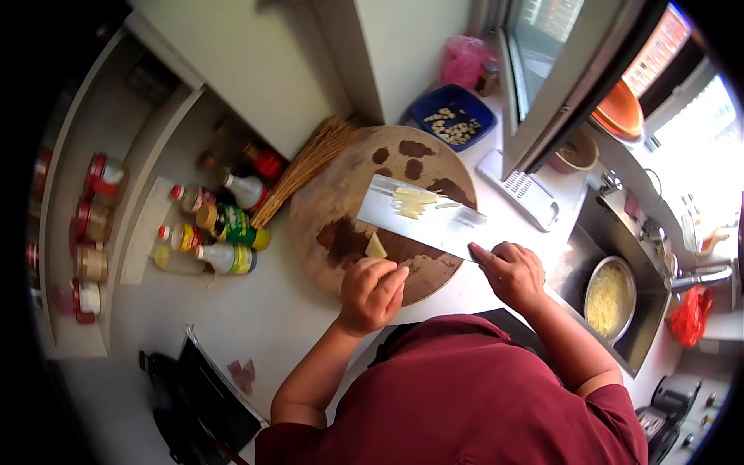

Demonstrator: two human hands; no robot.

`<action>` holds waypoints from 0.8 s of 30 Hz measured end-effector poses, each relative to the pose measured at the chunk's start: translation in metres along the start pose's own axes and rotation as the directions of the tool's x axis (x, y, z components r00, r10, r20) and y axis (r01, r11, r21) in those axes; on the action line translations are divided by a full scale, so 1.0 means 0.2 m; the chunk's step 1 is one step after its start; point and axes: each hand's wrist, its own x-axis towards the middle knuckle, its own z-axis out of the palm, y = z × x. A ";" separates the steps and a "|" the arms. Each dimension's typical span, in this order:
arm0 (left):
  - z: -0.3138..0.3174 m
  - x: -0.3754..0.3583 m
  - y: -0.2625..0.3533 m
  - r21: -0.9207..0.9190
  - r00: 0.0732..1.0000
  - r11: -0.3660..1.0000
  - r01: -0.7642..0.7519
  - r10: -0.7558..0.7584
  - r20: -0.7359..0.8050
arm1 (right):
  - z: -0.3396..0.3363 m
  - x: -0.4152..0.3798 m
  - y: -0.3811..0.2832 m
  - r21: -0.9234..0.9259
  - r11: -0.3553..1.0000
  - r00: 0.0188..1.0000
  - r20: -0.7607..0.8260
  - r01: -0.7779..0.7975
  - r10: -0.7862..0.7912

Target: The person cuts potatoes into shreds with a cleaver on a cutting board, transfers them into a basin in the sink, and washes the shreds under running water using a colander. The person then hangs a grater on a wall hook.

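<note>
My right hand [511,273] is wrapped around the handle of a cleaver [387,211], whose wide blade lies flat over the round wooden chopping board [325,194]. Thin pale-yellow slices [412,201] rest on top of the blade. Below the blade, a small pale-yellow wedge [376,246] sits on the board, its kind not clear. Just short of that wedge, at the board's near edge, my left hand [372,294] is closed with its fingers curled together. Whether anything is between those fingers is hidden. Dark wet patches mark the board.
Left of the board stand several sauce bottles [232,225] and a straw whisk [306,167]. Behind it is a blue basin [456,99] with peeled cloves. A grater [521,190] lies to the right, near a sink [577,260] holding a bowl of pale shreds [607,301]. An open window [566,85] juts in.
</note>
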 end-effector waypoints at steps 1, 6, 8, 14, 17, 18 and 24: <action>-0.01 0.03 0.05 -0.031 0.999 0.999 -0.031 0.031 0.021 | -0.03 -0.06 -0.01 -0.017 1.000 1.000 -0.021 -0.021 0.021; 0.13 0.23 0.17 -0.168 0.978 0.982 -0.086 0.115 0.176 | -0.16 -0.33 -0.01 -0.144 0.966 0.965 -0.183 -0.217 0.189; 0.25 0.30 0.28 -0.277 0.947 0.954 -0.114 0.188 0.259 | -0.28 -0.53 -0.03 -0.206 0.926 0.943 -0.182 -0.315 0.280; 0.79 0.47 0.84 -0.511 0.797 0.824 -0.244 0.471 0.378 | -0.55 -1.19 0.03 -0.285 0.706 0.762 -0.248 -0.648 0.599; 1.06 0.48 1.19 -0.590 0.708 0.756 -0.284 0.580 0.403 | -0.70 -1.48 0.08 -0.292 0.575 0.642 -0.256 -0.764 0.723; 1.16 0.49 1.29 -0.606 0.673 0.736 -0.300 0.614 0.413 | -0.73 -1.56 0.12 -0.290 0.555 0.623 -0.276 -0.780 0.732; 1.75 0.55 1.88 -0.620 0.532 0.728 -0.293 0.663 0.526 | -0.90 -2.07 0.52 -0.345 0.512 0.610 -0.305 -0.786 0.731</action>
